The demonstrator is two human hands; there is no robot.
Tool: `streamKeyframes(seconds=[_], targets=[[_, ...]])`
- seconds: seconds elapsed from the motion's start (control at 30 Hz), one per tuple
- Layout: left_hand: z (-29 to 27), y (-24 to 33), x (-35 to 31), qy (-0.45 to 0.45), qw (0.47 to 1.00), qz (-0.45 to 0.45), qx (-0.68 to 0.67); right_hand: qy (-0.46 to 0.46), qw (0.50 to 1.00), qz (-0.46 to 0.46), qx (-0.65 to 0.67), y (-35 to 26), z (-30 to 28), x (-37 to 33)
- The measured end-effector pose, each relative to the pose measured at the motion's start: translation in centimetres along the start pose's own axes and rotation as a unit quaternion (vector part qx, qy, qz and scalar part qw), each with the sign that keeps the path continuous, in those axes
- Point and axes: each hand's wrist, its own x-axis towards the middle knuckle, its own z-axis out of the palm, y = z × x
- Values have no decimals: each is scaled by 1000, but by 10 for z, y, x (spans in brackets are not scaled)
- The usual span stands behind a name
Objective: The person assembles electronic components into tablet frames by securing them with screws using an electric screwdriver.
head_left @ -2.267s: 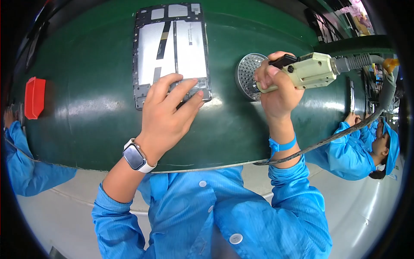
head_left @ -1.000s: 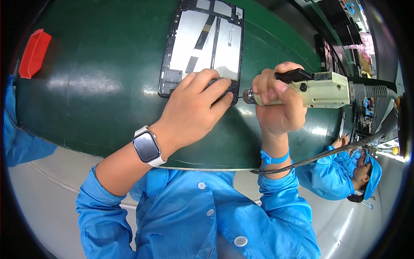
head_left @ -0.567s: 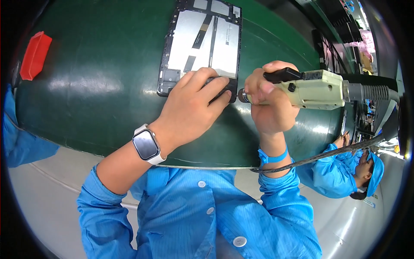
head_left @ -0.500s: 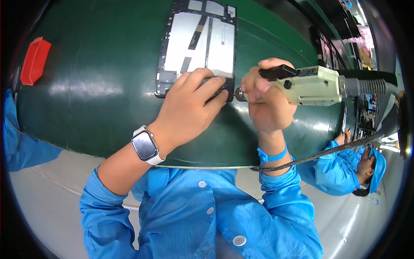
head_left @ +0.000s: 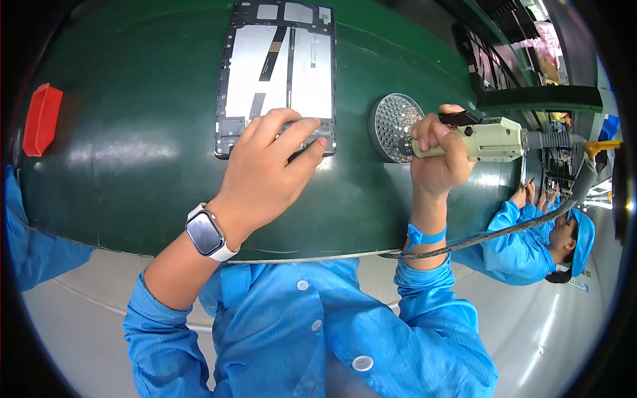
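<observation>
An opened tablet [head_left: 312, 73], silver in the middle with a black frame, lies on the green work table. My left hand [head_left: 272, 159] rests across its near end, fingers apart and pressing on the black strip. Under those fingers part of the strip is hidden. In my right hand [head_left: 439, 156] is a pale electric screwdriver [head_left: 491, 140] with a black lever, my fingers wrapped round its front. Its tip end is over a round grey dish [head_left: 376, 136], which holds many small screws and has a dotted surface; I cannot make out whether a screw is on the tip.
A red tray [head_left: 42, 121] stands at the far left of the green table [head_left: 159, 86]. From the screwdriver a grey hose [head_left: 584, 176] and a dark cable [head_left: 504, 229] run to the right. A co-worker in blue [head_left: 511, 252] sits at the right; a blue sleeve shows at the left edge.
My right hand has moved the screwdriver from the tablet's near right corner rightward to the screw dish, which has come into sight. The left hand stays on the tablet; the whole view has shifted slightly.
</observation>
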Motion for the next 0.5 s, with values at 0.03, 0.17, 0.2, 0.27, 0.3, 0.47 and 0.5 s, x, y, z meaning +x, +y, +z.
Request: streamKeyframes(seconds=[0.03, 0.17, 0.2, 0.27, 0.3, 0.47, 0.5], targets=[[0, 1, 1, 6, 1000, 0, -1, 2, 1000, -1, -1, 0, 0, 0], [1, 1, 3, 11, 1000, 3, -1, 1, 1000, 8, -3, 3, 1, -1], [1, 1, 2, 10, 1000, 3, -1, 2, 1000, 11, -2, 4, 1, -1], [0, 1, 2, 11, 1000, 3, 1, 1, 1000, 15, -3, 4, 3, -1], [0, 1, 2, 11, 1000, 4, -1, 0, 1000, 18, -5, 3, 3, -2], [-2, 0, -1, -3, 1000, -12, -8, -8, 1000, 13, -10, 5, 5, -2], [-3, 0, -2, -4, 1000, -17, -5, -11, 1000, 14, -17, 5, 7, -3]])
